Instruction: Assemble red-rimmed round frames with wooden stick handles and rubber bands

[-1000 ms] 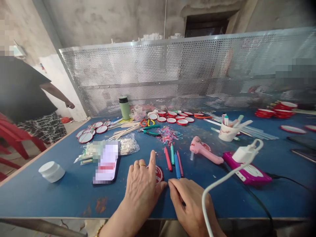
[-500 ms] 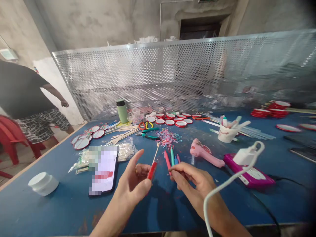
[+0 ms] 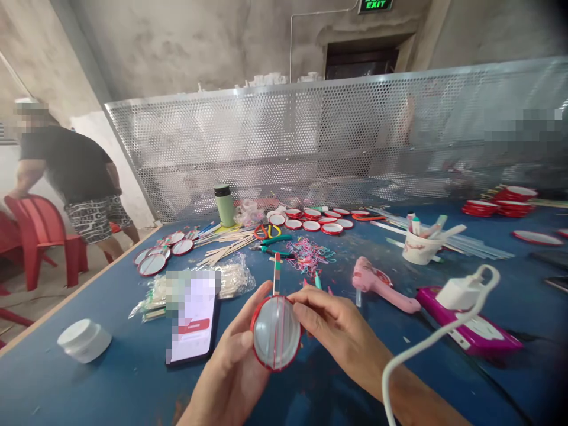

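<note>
A round disc [image 3: 276, 340] with a red rim and a pale, shiny face is held upright in front of me. Pinkish lines run down the middle of its face. Above its top edge stands a thin stick [image 3: 277, 275] with coloured bands; whether it is fixed to the disc I cannot tell. My left hand [image 3: 237, 349] grips the disc from the left, thumb on the rim. At the upper right rim, the closed fingers of my right hand [image 3: 331, 322] pinch the edge. Partly hidden behind them are coloured pens [image 3: 318, 281]. A heap of small coloured clips or hooks [image 3: 310, 254] lies beyond.
Around are a phone [image 3: 195, 325], white jar [image 3: 84, 340], pink glue gun [image 3: 384, 287], purple box [image 3: 474, 328] with white cable [image 3: 426, 349], cup of pens [image 3: 419, 245], pliers [image 3: 270, 239], a green bottle [image 3: 225, 207] and more red-rimmed discs [image 3: 311, 226]. A person [image 3: 73, 165] stands left.
The disc has turned from edge-on to face me. My right hand has moved from beside the pens to its rim. The person at left bends by a red chair.
</note>
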The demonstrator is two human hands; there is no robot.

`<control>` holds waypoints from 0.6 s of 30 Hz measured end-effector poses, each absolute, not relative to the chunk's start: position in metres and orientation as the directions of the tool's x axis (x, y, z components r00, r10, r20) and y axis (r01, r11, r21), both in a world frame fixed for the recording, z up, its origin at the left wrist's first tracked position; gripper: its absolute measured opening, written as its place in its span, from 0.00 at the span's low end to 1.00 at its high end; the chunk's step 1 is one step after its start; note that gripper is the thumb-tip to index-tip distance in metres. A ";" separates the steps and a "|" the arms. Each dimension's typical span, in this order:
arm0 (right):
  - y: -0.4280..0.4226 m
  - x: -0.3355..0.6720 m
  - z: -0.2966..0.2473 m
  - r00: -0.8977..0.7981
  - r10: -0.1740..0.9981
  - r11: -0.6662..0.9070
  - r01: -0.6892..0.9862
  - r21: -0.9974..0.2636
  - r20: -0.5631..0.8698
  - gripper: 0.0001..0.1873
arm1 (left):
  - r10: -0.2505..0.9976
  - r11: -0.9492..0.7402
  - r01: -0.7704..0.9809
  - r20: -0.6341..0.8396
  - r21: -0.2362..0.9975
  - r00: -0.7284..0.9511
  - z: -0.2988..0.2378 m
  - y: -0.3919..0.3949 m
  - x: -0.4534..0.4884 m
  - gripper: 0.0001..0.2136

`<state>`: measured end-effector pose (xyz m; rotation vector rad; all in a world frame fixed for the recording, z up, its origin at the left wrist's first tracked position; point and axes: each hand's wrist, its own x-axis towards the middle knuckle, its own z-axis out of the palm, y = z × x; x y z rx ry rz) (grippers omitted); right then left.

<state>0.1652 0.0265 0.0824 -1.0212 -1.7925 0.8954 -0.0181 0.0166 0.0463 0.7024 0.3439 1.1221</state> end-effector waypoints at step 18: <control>0.037 0.166 0.074 -0.222 0.973 0.111 0.227 -0.967 0.060 0.21 | 0.949 0.184 -0.106 -0.148 0.977 0.279 0.073 0.035 -0.050 0.21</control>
